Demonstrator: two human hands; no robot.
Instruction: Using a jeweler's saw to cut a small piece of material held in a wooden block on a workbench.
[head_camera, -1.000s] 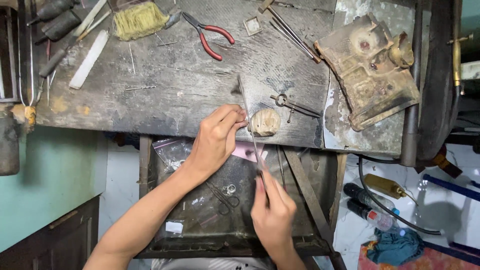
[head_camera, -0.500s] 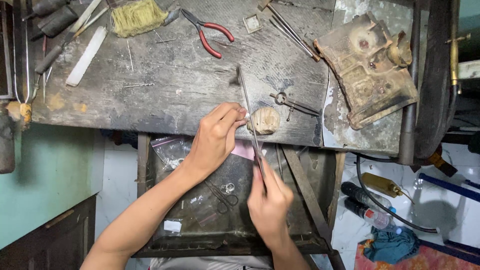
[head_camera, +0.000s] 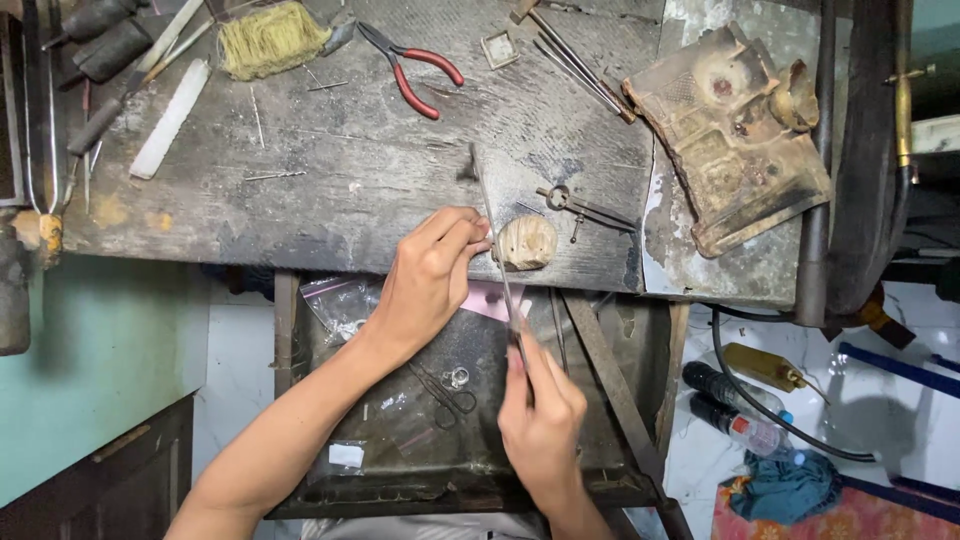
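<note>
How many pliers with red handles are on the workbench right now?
1. The red-handled metal pliers lie near the far edge of the dark worn workbench, right of the yellow fibre bundle. Others may be hidden beyond the frame.

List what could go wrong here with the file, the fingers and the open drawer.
1. The left hand pinches a tiny piece against the wooden peg, right beside the long thin file held by the right hand; a slip could scrape the fingertips.
2. If the piece slips free, it would likely drop into the cluttered drawer below and be hard to find.
</note>
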